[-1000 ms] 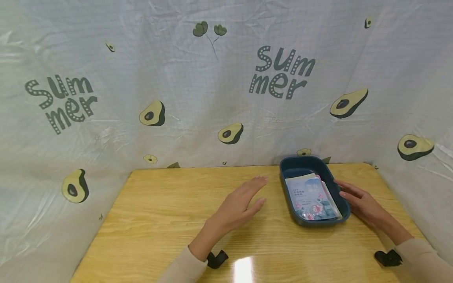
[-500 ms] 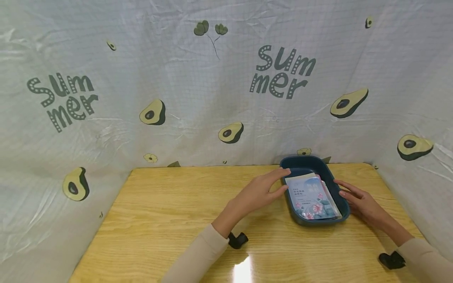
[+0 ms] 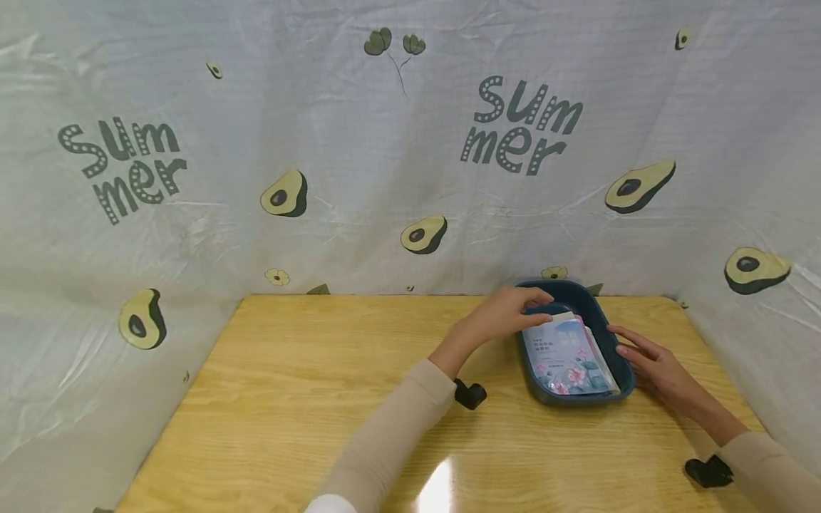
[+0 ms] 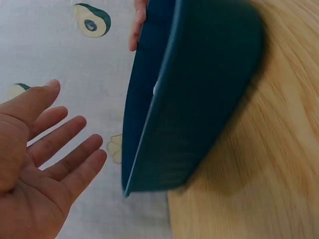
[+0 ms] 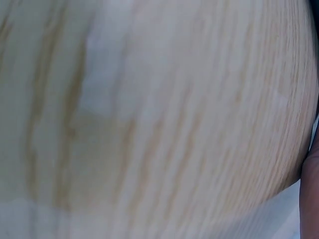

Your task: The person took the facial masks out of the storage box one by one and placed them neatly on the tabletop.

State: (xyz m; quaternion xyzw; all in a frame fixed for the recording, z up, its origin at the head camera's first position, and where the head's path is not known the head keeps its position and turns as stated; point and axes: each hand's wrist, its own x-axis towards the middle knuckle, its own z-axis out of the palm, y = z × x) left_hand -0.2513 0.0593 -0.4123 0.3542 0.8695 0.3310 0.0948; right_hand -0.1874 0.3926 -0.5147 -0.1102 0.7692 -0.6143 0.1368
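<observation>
A dark blue plastic bin (image 3: 567,401) stands on the table toward the right. Inside lies a stack of flat packets (image 3: 567,356); the top one is pale blue with pink flowers. My left hand (image 3: 503,313) is over the bin's left rim near the back, its fingertips above the packets' far end. In the left wrist view that hand (image 4: 45,164) has loosely spread fingers and holds nothing. My right hand (image 3: 661,370) touches the bin's right rim with extended fingers. Only a sliver of the right hand (image 5: 310,194) shows in the right wrist view.
The wooden table (image 3: 308,385) extends left and in front of the bin. A white cloth (image 3: 359,142) printed with avocados hangs behind it and along both sides. Black wrist mounts (image 3: 471,394) sit on both wrists.
My left hand has moved right and slightly away, from over the table to above the bin's left rim. The right hand stays at the right rim. The head view has shifted slightly.
</observation>
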